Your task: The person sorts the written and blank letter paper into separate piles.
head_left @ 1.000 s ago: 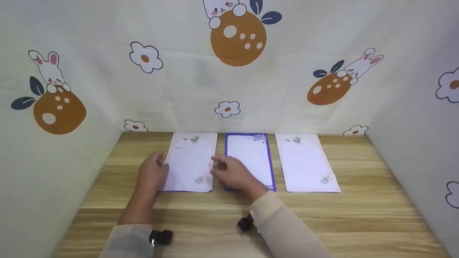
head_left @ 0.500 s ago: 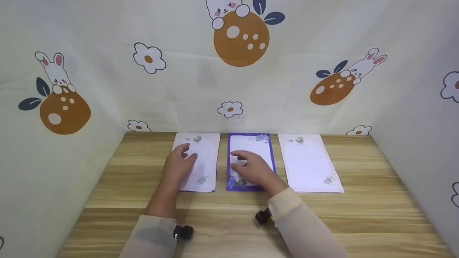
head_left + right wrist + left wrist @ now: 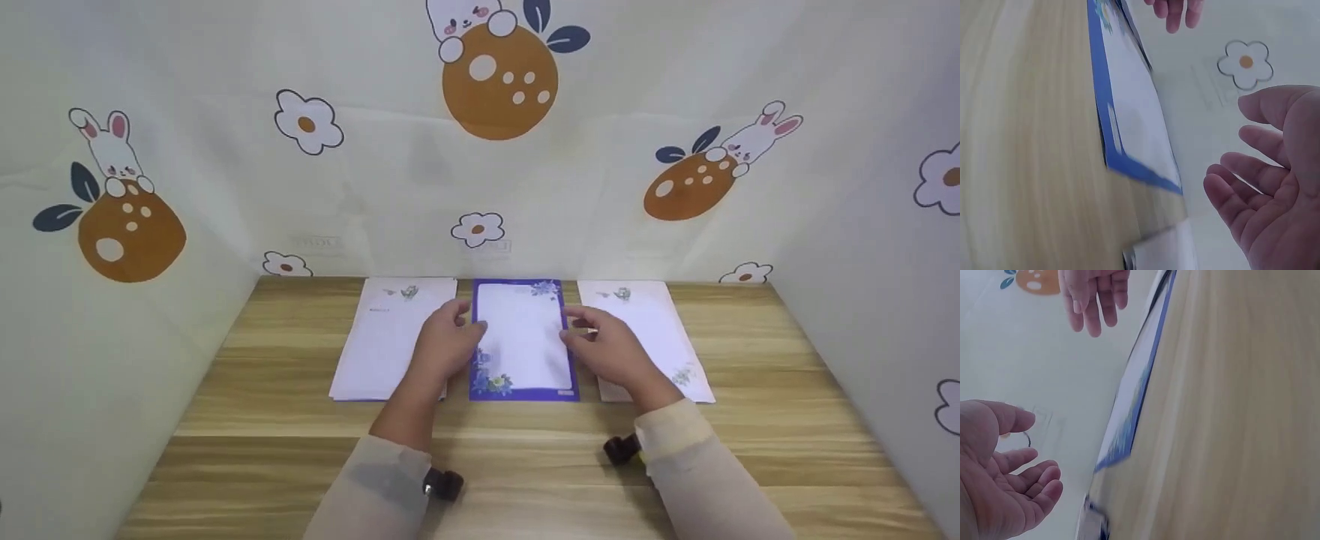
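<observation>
A purple-bordered sheet of stationery [image 3: 521, 337] with blue flowers in two corners lies in the middle of three paper piles. Over its left side, my left hand [image 3: 448, 341] hovers with loosely bent fingers, overlapping it in the head view. My right hand [image 3: 611, 349] is held at its right side in the same way, partly covering the pile behind. Both wrist views show the left hand [image 3: 1005, 478] and the right hand [image 3: 1275, 174] raised above the papers, fingers spread and holding nothing. To the left lies a pale sheet pile [image 3: 386, 349] with small green prints.
Another pale sheet pile [image 3: 652, 319] with green prints lies at the right. All three piles are near the back edge of the wood-grain table [image 3: 517, 465]. Fabric with rabbits and oranges [image 3: 390, 187] hangs round three sides. Each wrist carries a small black camera [image 3: 444, 485].
Both hands have moved right, from the left pile across to the middle purple-bordered sheet. The three piles stay in place.
</observation>
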### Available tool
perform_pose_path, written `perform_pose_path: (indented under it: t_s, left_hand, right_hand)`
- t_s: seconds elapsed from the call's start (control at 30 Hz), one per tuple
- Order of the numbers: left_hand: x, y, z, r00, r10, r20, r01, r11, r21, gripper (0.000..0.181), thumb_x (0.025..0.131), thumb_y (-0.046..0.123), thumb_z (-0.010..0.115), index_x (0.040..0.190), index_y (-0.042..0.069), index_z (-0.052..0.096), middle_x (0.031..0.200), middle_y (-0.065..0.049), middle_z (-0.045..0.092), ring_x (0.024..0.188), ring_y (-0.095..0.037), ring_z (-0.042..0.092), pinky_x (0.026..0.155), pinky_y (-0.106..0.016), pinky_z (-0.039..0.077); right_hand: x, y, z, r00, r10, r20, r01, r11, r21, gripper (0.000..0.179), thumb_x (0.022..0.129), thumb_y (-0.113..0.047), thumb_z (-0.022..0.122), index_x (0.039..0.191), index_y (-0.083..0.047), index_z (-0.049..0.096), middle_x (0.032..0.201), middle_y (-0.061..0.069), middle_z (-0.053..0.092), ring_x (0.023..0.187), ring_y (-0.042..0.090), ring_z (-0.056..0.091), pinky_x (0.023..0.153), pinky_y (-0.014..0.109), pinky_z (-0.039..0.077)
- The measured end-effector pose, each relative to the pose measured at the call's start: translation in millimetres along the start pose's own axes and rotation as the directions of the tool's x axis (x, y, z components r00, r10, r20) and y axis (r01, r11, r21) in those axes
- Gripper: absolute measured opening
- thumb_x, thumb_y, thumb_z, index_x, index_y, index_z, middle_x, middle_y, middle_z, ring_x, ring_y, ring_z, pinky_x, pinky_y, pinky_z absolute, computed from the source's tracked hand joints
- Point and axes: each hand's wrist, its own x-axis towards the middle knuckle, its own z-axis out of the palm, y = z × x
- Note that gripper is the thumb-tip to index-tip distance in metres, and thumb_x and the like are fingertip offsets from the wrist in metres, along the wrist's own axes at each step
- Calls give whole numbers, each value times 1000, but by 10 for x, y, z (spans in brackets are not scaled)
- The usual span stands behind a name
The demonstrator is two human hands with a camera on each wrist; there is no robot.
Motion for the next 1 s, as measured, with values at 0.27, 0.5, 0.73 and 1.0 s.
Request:
perform_pose_path:
  t_s: [0.27, 0.5, 0.73, 1.0]
  left_hand:
    - [-25, -11, 153, 997, 21, 74, -31, 991, 133, 74, 99, 40, 71, 164, 15, 45, 168, -12, 48, 159, -35, 42, 132, -54, 34]
    - [-47, -71, 168, 983, -42, 178, 4, 978, 210, 87, 97, 41, 74, 168, 11, 33, 176, -14, 34, 164, -38, 30, 136, -55, 26]
    - [-106, -95, 132, 939, -4, 345, -143, 905, 401, 101, 82, 39, 90, 167, 19, 39, 180, -9, 24, 168, -35, 22, 137, -56, 21]
    - [-161, -104, 164, 924, 11, 382, -220, 832, 509, 92, 82, 34, 91, 162, 19, 48, 181, -7, 22, 168, -33, 20, 137, -54, 22]
  right_hand:
    - [-2, 109, -34, 996, 52, 76, -53, 998, 19, 65, 103, -36, 70, 159, -10, 50, 160, 16, 56, 146, 37, 58, 120, 50, 51]
    - [-14, 134, 19, 984, 80, 161, -64, 993, -104, 77, 99, -41, 75, 161, -6, 46, 165, 18, 51, 154, 38, 49, 129, 55, 38]
    - [-66, 154, 18, 958, 38, 283, 31, 971, -235, 84, 88, -34, 89, 160, -17, 51, 176, 8, 34, 165, 36, 29, 136, 55, 24]
    - [-111, 93, 42, 942, -15, 334, 129, 938, -322, 74, 87, -25, 88, 154, -12, 59, 174, 8, 39, 164, 36, 30, 136, 55, 23]
